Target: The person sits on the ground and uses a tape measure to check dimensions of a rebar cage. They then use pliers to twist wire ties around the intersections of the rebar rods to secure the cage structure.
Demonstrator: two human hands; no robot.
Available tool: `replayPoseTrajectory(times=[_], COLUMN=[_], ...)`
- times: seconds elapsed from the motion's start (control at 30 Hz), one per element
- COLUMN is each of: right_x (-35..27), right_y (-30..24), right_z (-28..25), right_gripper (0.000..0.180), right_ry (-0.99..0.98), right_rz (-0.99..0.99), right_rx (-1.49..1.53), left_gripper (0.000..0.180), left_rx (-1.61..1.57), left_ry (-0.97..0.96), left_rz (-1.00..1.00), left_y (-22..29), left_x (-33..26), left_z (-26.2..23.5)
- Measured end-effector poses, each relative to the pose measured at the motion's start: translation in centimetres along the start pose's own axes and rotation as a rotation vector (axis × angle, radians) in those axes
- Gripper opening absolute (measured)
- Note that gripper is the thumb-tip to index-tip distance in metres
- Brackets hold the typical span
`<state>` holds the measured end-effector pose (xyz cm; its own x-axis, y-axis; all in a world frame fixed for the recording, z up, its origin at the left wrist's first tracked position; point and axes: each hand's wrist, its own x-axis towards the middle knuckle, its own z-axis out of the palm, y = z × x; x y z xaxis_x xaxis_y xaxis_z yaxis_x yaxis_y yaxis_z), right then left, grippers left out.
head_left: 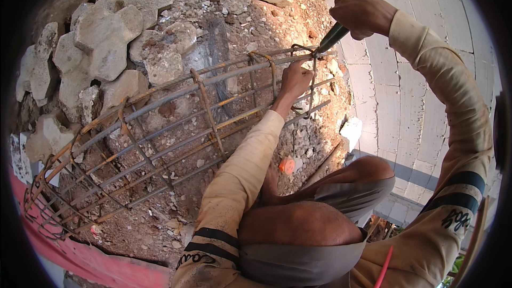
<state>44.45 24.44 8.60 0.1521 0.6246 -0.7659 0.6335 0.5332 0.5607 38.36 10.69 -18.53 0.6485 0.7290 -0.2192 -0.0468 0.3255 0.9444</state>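
Observation:
A long rebar cage of rusty and grey bars with square stirrups lies across the ground, from the lower left to the upper right. My right hand is closed around the dark handle of what look like pincers. Their tip meets the end stirrup at its upper corner, on the top bar. Just left of that corner, my left hand has its fingers closed against the top bar. Whatever those fingers pinch is hidden.
Broken concrete pavers are heaped at the upper left. A bundle of thin wire lies under the cage. Pale block paving runs along the right. Near my foot sits an orange cap; a pink sheet edges the lower left.

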Motion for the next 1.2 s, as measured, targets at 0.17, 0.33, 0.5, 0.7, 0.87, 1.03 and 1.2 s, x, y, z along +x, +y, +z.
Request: replayPoseTrajectory(times=[0.17, 0.33, 0.5, 0.7, 0.87, 1.03, 1.2], right_x=[-4.0, -8.3, -12.2, -13.1, -13.6, -14.5, -13.2], right_y=[1.6, -0.8, -16.6, -24.1, -20.2, -10.3, -2.7], right_z=[5.5, 14.1, 28.5, 28.9, 28.4, 23.3, 17.8], right_gripper=[0.04, 0.042, 0.024, 0.035, 0.022, 0.017, 0.016], right_ry=[0.262, 0.32, 0.129, 0.204, 0.478, 0.182, 0.464], right_rz=[-0.009, 0.195, 0.45, 0.759, 0.461, 0.24, 0.057], right_rx=[0.229, 0.266, 1.086, 1.596, 1.816, 1.927, 1.073], left_gripper=[0.053, 0.052, 0.055, 0.033, 0.02, 0.026, 0.031], left_rx=[0.046, 0.004, 0.051, 0.307, 0.518, 0.716, 1.006], left_ry=[0.038, 0.038, -0.066, 0.204, 0.094, 0.374, 0.536], left_rz=[0.004, 0.027, -0.017, 0.074, 0.215, 0.514, 0.405], left_y=[0.2, 0.1, 0.0, 2.0, 6.4, 12.0, 10.4], left_x=[0.3, 0.6, 0.2, -2.3, -5.5, -7.2, -9.0], left_z=[-0.2, -0.4, 0.2, -0.5, -2.4, -9.6, -18.0])
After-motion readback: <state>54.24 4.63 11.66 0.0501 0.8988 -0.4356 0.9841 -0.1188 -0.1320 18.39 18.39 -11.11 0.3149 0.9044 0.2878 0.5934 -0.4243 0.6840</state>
